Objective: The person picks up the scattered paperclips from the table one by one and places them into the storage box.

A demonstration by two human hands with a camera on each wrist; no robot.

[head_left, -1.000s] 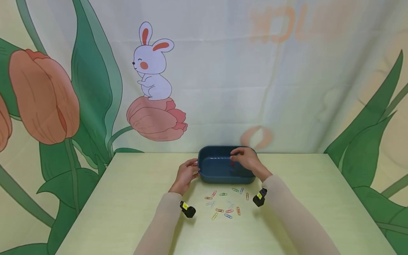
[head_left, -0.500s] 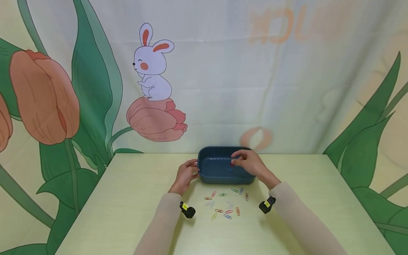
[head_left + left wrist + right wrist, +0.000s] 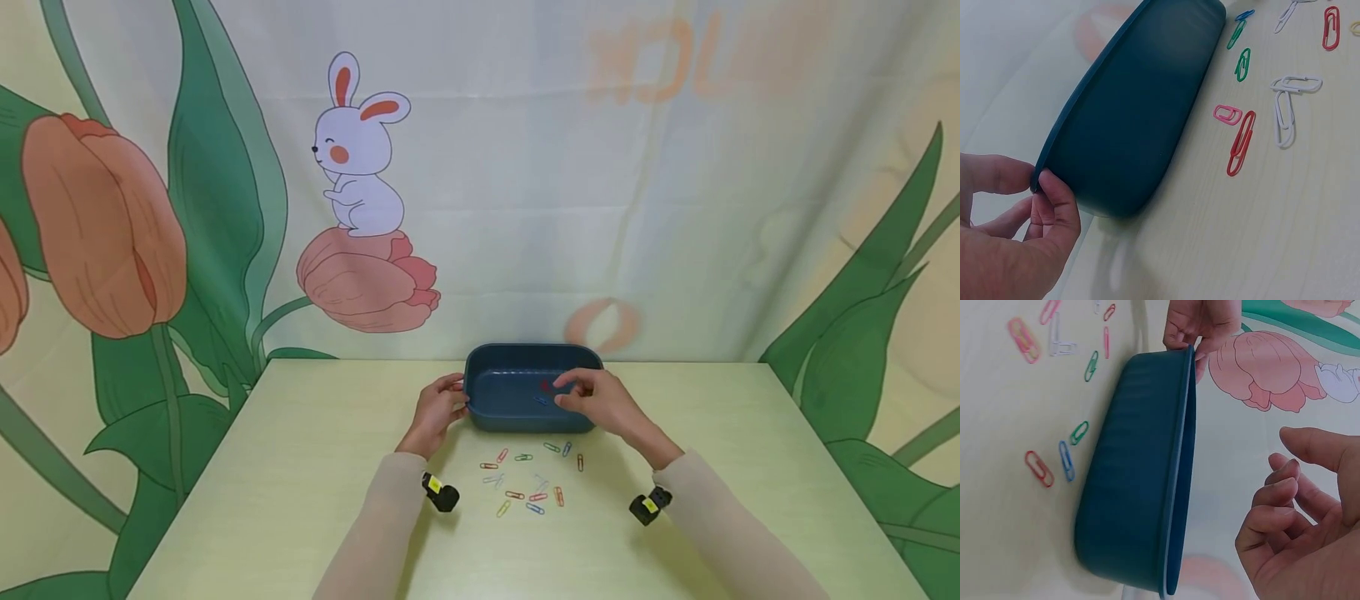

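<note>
A dark blue rectangular bin [image 3: 536, 423] stands at the back of the table. My left hand [image 3: 437, 414] pinches its left rim between thumb and fingers, as the left wrist view also shows. Over the bin's right side is my right hand [image 3: 603, 404], thumb and fingertips apart and nothing between them; its fingers are loosely bent in the right wrist view. Inside the bin lie a red paper clip [image 3: 546, 386] and a blue paper clip [image 3: 540, 401]. My right forearm and hand hide part of the bin's right end.
Several loose paper clips are scattered on the table in front of the bin, among them a yellow clip [image 3: 503, 508], a green clip [image 3: 1243, 65], a red clip [image 3: 1241, 144] and white clips [image 3: 1284, 119]. A printed curtain [image 3: 495, 208] hangs right behind the bin.
My right hand has drawn back to the right and toward me. The red paper clip, earlier at its fingertips, now lies in the bin. My left hand stays on the rim.
</note>
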